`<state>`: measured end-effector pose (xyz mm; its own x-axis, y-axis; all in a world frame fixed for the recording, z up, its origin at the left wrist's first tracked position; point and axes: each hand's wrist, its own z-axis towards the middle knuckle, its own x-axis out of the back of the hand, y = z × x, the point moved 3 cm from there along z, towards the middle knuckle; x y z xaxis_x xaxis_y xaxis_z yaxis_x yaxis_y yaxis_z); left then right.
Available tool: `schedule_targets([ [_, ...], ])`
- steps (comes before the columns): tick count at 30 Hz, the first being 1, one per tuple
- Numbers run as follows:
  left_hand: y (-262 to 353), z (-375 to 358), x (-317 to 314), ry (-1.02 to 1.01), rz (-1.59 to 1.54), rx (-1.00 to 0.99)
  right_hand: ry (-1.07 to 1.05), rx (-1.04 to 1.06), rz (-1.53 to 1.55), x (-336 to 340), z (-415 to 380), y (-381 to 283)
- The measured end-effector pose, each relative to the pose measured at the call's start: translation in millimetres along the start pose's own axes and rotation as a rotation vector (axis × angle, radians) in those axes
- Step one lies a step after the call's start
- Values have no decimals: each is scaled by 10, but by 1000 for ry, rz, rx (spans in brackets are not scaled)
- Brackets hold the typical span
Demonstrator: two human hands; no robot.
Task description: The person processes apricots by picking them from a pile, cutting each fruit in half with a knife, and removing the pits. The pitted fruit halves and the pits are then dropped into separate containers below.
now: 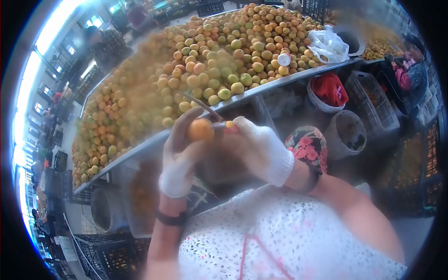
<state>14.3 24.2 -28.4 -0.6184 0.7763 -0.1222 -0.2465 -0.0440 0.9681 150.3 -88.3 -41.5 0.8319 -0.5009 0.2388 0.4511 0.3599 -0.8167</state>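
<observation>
My left hand [179, 156], in a white glove, has its fingers wrapped round an orange-yellow apricot [200, 129] in the middle of the view. Closed beside it is my right hand [263, 151], also gloved. It grips a small tool with a yellow and red handle [229, 124], whose narrow metal end points at the apricot. The tool's exact kind is blurred. A thin brown strip [205, 106] slants up above the fruit, and I cannot make out what it is. Beyond both hands, a heap of apricots [233, 51] covers a metal-edged table [252, 92].
A white plastic bag [329, 45] and a small white tub [284, 59] lie on the heap. Below right stand a bucket with a red bag [329, 89], a white bucket [347, 133] and a crate [373, 100]. Another person [410, 70] sits at far right; others are at left.
</observation>
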Motion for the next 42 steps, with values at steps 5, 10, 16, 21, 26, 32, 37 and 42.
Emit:
schedule_targets([
  [5,-192,99,102,9,-422,53,-26,16,-53,-21,-24,109],
  [10,-286,156,-77,136,-437,103,5,77,-110,0,9,176],
  [16,-381,114,-56,155,-477,193,8,90,-193,2,7,227],
  [21,-378,87,-101,61,-607,256,-18,96,-234,-5,-1,214],
  [26,-342,124,-228,267,-229,91,-12,50,-279,-4,9,187],
  [32,-426,193,-284,337,-202,-79,77,-209,109,-192,-159,737],
  [37,-332,183,-190,309,-25,-324,-73,-306,258,-217,79,417],
  [42,-227,-43,-33,215,-101,-273,-715,-681,1407,-239,148,299],
])
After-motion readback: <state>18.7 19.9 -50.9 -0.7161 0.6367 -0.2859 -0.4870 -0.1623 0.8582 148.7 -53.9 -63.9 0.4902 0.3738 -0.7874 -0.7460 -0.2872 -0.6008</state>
